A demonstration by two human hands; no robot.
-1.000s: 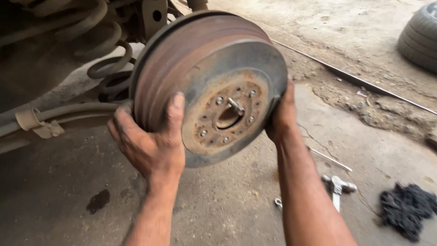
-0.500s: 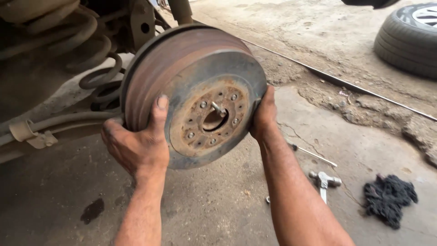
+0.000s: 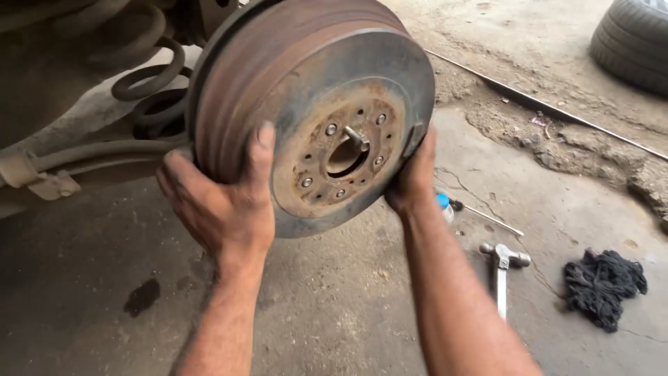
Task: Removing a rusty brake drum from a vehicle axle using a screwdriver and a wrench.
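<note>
Both forearms are reaching up and forward from the bottom of the frame, elbows cut off below. The left hand [image 3: 221,205] is spreading wide, palm cupping the lower left rim of the rusty brake drum [image 3: 313,111], thumb pressing flat up its face. The right hand [image 3: 412,179] is gripping the opposite edge, fingers curling behind the drum and hidden there. The drum is sitting between the two hands, raised off the concrete floor [image 3: 334,306], its top cut off. Behind the left hand, a coil spring [image 3: 149,83] is showing dimly. Below the right hand, a metal wrench [image 3: 502,268] and a black rag [image 3: 602,284] are lying on the floor.
</note>
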